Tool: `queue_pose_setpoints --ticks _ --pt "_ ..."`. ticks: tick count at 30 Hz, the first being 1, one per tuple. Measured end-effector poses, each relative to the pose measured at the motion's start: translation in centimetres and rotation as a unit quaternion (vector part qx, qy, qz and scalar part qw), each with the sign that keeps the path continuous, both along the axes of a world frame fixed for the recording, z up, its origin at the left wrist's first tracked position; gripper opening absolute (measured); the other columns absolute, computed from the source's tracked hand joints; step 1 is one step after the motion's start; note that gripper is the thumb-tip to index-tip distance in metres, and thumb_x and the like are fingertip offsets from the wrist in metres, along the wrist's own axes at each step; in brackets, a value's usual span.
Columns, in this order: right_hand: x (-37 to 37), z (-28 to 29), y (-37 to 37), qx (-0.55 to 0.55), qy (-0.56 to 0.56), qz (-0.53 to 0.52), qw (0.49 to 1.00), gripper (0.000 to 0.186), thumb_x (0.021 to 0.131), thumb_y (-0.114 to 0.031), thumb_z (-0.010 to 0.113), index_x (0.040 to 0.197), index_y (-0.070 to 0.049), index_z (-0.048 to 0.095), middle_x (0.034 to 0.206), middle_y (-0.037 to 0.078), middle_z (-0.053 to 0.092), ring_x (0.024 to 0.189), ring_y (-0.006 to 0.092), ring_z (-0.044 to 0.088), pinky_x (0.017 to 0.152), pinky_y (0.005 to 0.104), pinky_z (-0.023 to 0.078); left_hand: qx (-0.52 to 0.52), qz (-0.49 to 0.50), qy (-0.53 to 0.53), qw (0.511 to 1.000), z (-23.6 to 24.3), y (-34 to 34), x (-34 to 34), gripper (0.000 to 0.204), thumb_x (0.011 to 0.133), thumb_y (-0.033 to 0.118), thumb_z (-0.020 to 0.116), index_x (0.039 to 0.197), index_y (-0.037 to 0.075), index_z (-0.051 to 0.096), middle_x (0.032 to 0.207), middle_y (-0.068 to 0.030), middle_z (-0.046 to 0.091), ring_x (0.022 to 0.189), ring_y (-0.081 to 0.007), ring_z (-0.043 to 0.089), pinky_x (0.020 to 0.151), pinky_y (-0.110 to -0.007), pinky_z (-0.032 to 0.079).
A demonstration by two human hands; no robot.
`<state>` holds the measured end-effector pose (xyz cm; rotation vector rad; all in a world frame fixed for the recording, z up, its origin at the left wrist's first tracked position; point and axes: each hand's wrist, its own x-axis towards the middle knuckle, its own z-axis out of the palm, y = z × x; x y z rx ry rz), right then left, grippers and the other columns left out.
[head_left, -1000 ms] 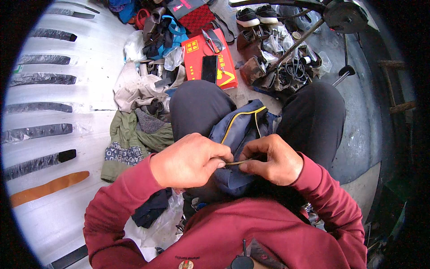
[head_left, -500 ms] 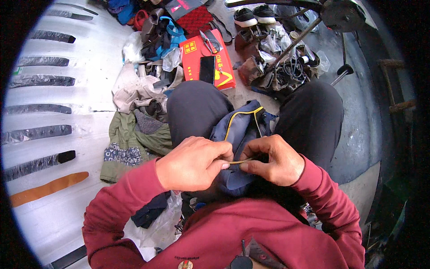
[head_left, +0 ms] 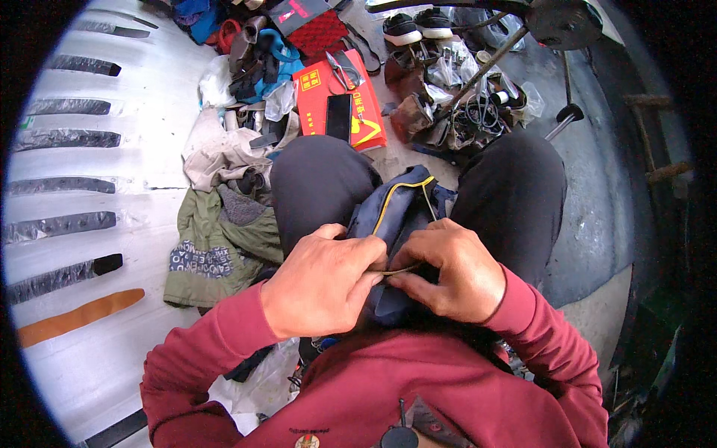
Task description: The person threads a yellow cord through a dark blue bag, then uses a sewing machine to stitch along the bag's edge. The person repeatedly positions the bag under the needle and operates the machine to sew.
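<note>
— Starting at the left, what lies on the floor?

— An olive-green garment [head_left: 216, 250] is crumpled beside the person's left knee, with a pale cloth [head_left: 220, 153] just beyond it. Further up, a red flat box [head_left: 340, 112] carries a dark phone [head_left: 338, 117] and a pair of scissors [head_left: 342, 71].

— And the hands?

— The left hand [head_left: 321, 287] is curled nearly closed, thumb and forefinger pinching a thin yellowish cord [head_left: 399, 270]. The right hand [head_left: 448, 272] pinches the cord's other end, fingers folded tight. The knuckles hide how the cord joins the cloth, so I can't be sure.

— Where is the cloth?

— A navy fabric piece with yellow piping [head_left: 399, 205] rests on the lap between the dark-trousered knees, under both hands.

— To the right?

— Tangled cables [head_left: 478, 116], black shoes [head_left: 418, 22] and a metal stand [head_left: 556, 22] sit well apart from the hands.
</note>
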<state>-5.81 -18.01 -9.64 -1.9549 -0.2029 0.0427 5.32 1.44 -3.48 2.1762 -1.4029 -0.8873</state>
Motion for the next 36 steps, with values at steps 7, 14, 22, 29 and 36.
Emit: queue_pose_setpoints --ticks 7,14,22,29,36 --pt "-0.3 -0.3 0.3 0.009 -0.026 -0.015 0.999 0.013 0.081 -0.009 0.076 0.089 -0.002 0.068 0.085 0.016 0.068 0.082 0.0377 0.064 0.080 0.0435 0.049 0.017 -0.026 -0.019 0.999 -0.1 -0.3 0.4 0.013 0.087 0.008 0.065 0.098 0.006 0.059 0.100 -0.0141 0.063 0.095 -0.0384 0.061 0.088 -0.047 0.045" --pt "-0.7 -1.7 0.5 0.113 0.085 -0.003 0.990 0.012 0.088 -0.010 0.072 0.092 0.001 0.068 0.085 0.019 0.070 0.081 0.0367 0.066 0.076 0.0419 0.051 0.040 -0.029 0.029 0.998 -0.1 -0.3 1.2 0.012 0.091 0.010 0.063 0.103 0.007 0.062 0.113 -0.0117 0.059 0.106 -0.0345 0.059 0.090 -0.045 0.044" --pt "-0.5 -2.7 0.4 0.148 0.129 0.008 0.980 0.018 0.091 -0.018 0.068 0.095 -0.001 0.070 0.083 0.022 0.070 0.080 0.0409 0.070 0.073 0.0463 0.054 0.046 -0.023 0.067 0.996 -1.0 -0.5 1.8 0.014 0.088 0.008 0.066 0.101 0.005 0.065 0.105 -0.0136 0.063 0.100 -0.0367 0.063 0.084 -0.046 0.047" --pt "-0.7 -3.2 0.3 0.135 0.125 0.006 0.983 0.020 0.091 -0.020 0.067 0.096 -0.002 0.071 0.083 0.024 0.069 0.080 0.0425 0.069 0.073 0.0476 0.053 0.058 -0.032 0.049 0.997 -1.1 -1.3 1.6 0.014 0.084 0.007 0.069 0.098 0.005 0.066 0.102 -0.0129 0.063 0.097 -0.0371 0.064 0.079 -0.047 0.048" --pt "-0.7 -2.8 -0.3 0.081 0.130 -0.003 0.988 0.022 0.091 -0.022 0.069 0.097 -0.001 0.072 0.085 0.026 0.069 0.083 0.0430 0.070 0.074 0.0488 0.053 0.022 0.034 0.005 0.999 -1.1 -1.2 0.0 0.013 0.082 0.004 0.070 0.094 0.005 0.064 0.102 -0.0127 0.062 0.099 -0.0357 0.062 0.083 -0.044 0.047"
